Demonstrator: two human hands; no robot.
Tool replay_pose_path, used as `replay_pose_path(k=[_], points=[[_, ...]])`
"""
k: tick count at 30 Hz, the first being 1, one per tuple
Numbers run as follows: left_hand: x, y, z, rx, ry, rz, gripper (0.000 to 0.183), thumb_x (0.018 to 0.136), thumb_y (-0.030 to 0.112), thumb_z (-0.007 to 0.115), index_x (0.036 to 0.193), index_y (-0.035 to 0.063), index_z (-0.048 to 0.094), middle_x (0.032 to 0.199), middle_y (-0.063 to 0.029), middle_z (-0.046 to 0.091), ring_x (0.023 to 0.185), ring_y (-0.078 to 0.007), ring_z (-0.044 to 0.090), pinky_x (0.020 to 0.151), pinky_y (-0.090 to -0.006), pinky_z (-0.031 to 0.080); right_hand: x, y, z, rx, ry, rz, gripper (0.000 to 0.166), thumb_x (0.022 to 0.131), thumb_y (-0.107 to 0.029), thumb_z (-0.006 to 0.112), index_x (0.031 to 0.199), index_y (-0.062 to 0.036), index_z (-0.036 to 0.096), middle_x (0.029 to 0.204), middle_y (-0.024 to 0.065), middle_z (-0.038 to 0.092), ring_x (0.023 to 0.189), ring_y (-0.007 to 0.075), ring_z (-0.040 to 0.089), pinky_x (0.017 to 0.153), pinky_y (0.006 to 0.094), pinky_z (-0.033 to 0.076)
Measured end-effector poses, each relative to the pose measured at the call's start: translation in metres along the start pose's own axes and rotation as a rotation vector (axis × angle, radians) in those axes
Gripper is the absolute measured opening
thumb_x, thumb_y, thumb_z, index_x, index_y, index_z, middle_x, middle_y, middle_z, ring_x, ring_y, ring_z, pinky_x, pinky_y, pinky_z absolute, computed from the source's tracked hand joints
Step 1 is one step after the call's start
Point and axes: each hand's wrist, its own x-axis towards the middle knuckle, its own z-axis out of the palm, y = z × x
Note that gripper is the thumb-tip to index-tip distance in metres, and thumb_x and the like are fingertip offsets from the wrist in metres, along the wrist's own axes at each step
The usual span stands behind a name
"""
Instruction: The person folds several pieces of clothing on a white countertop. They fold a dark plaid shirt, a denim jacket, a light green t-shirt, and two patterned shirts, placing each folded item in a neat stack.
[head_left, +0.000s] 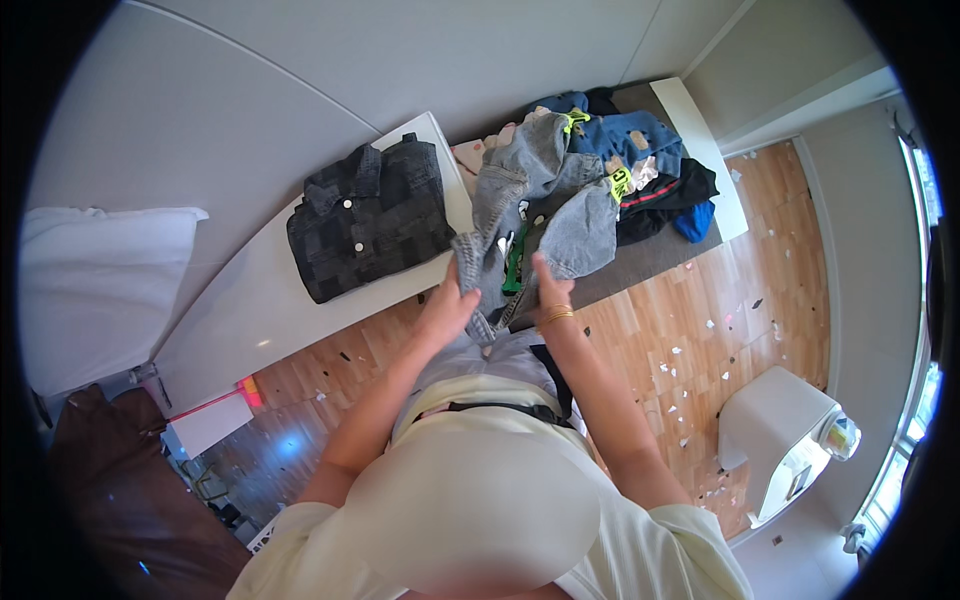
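Before me lies a grey denim garment with a green and white print and yellow-green lettered patches. My left hand grips its edge at the lower left. With bangles at the wrist, my right hand is at the garment's lower right side; whether its fingers pinch the cloth is unclear. On the white surface to the left rests a folded dark checked denim garment with white buttons. Beyond the grey garment is a pile with a blue patched denim garment and black clothing with a red stripe.
The clothes lie on a low bench with a grey top and white ends against a wall. Paper scraps dot the wood floor. A white cabinet stands right, a white cloth hangs left, and a brown cover is lower left.
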Motion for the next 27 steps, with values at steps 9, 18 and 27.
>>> replay_pose_path(k=[9, 18, 27], points=[[0.000, -0.001, 0.006, -0.032, 0.079, 0.151, 0.076, 0.075, 0.015, 0.050, 0.131, 0.0064, -0.002, 0.107, -0.0269, 0.048, 0.098, -0.0386, 0.049, 0.084, -0.0373, 0.038, -0.035, -0.021, 0.002, -0.322, -0.064, -0.200, 0.104, 0.056, -0.018, 0.067, 0.127, 0.0071, -0.005, 0.124, 0.0278, 0.028, 0.116, 0.0320, 0.032, 0.095, 0.0306, 0.026], [0.028, -0.017, 0.005, 0.016, 0.068, 0.299, 0.044, 0.082, 0.041, 0.046, 0.097, -0.0006, 0.049, 0.075, -0.0130, 0.052, 0.069, -0.0215, 0.051, 0.068, -0.0313, 0.041, -0.039, -0.034, -0.019, -0.449, -0.140, -0.335, 0.082, 0.062, -0.015, 0.057, 0.127, 0.0062, 0.012, 0.119, 0.0282, 0.037, 0.112, 0.0338, 0.038, 0.093, 0.0308, 0.029], [0.112, 0.005, 0.001, 0.127, 0.085, -0.068, 0.053, 0.076, 0.047, 0.051, 0.080, -0.0054, 0.054, 0.070, -0.0128, 0.056, 0.072, -0.0215, 0.055, 0.068, -0.0324, 0.043, -0.012, -0.016, -0.036, -0.330, -0.141, -0.430, 0.072, 0.063, -0.013, 0.055, 0.124, 0.0061, 0.023, 0.114, 0.0265, 0.043, 0.108, 0.0332, 0.043, 0.091, 0.0313, 0.032]])
